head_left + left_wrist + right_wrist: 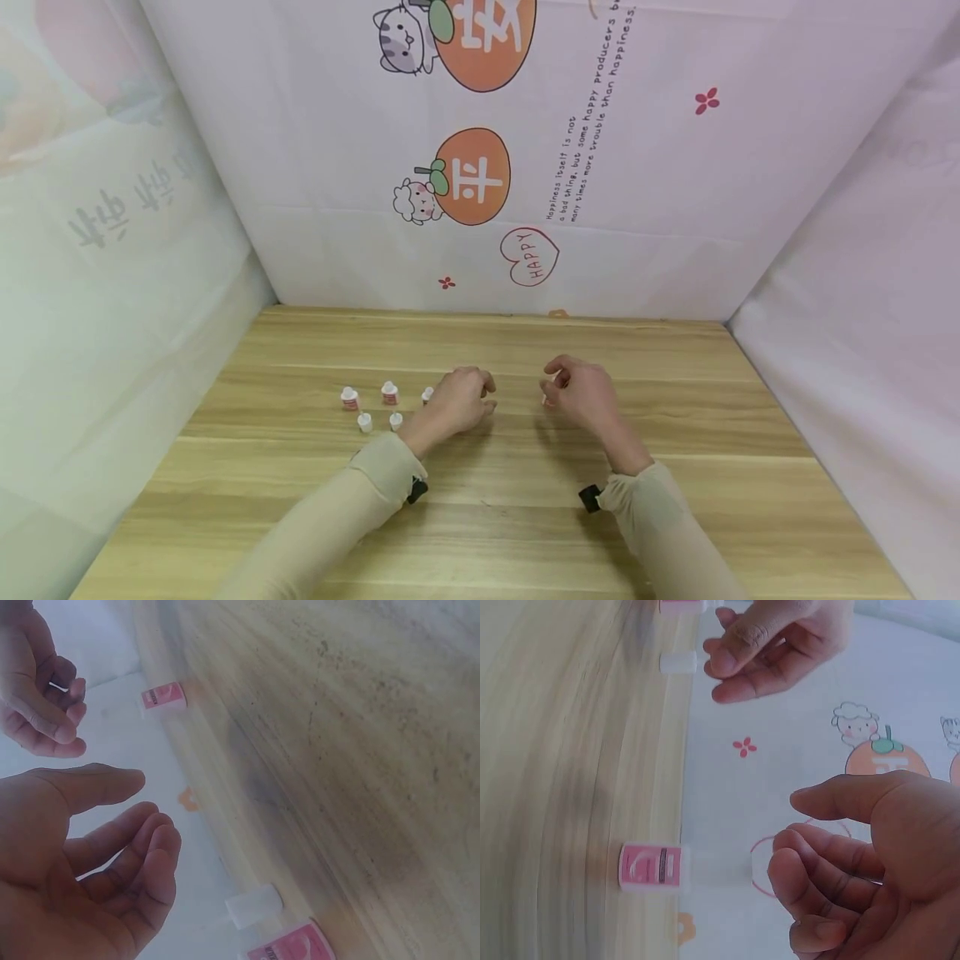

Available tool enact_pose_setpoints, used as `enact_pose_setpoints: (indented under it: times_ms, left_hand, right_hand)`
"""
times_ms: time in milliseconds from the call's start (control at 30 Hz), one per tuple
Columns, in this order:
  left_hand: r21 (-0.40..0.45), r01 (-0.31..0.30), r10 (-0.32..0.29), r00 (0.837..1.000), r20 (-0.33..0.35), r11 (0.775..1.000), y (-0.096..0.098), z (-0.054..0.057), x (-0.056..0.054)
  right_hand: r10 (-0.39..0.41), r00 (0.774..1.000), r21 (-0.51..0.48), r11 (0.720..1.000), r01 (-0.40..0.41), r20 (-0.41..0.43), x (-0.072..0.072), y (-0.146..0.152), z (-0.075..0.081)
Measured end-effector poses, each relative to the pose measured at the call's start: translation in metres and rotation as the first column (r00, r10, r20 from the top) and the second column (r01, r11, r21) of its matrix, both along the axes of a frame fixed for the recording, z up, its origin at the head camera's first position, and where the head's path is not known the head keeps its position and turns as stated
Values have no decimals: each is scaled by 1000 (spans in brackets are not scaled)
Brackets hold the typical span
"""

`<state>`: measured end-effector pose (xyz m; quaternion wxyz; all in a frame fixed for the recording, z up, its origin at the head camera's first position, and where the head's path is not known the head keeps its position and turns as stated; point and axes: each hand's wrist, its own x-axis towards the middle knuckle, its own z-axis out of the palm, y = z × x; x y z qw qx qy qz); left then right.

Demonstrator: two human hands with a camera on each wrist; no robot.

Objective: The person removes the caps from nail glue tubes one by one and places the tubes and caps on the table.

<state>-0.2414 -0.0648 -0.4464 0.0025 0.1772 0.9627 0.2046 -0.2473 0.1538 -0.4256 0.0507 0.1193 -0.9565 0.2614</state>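
Observation:
My right hand [588, 396] hovers beside a small bottle with a pink label [651, 866], which stands upright on the table. Its thumb is apart from its loosely bent fingers, and no grip shows. A small white patch lies at those fingertips in the right wrist view; I cannot tell what it is. To the left, my left hand [457, 398] is held above the table with thumb and fingers apart, nothing between them. Near it stand another pink-labelled bottle [296, 946], partly hidden by the left hand in the head view, and a white cap [255, 906].
Left of my left hand, two more bottles stand in a row, one outer [350, 398] and one inner [389, 393]. In front of them are two white caps with thin stems up, one left [364, 423] and one right [396, 422]. Printed cloth walls [337, 250] enclose the wooden table [487, 517].

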Motion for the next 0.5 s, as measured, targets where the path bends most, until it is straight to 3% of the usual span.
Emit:
enact_pose_setpoints:
  times_ms: [233, 500]
  left_hand:
    - [18, -5, 5, 999, 34, 1000, 0, -3, -1]
    - [25, -5, 4, 999, 38, 1000, 0, -6, -3]
  right_hand:
    - [-35, 999, 33, 999, 35, -17, -6, 11, -4]
    - [-65, 997, 62, 996, 62, 36, -12, 18, -12]
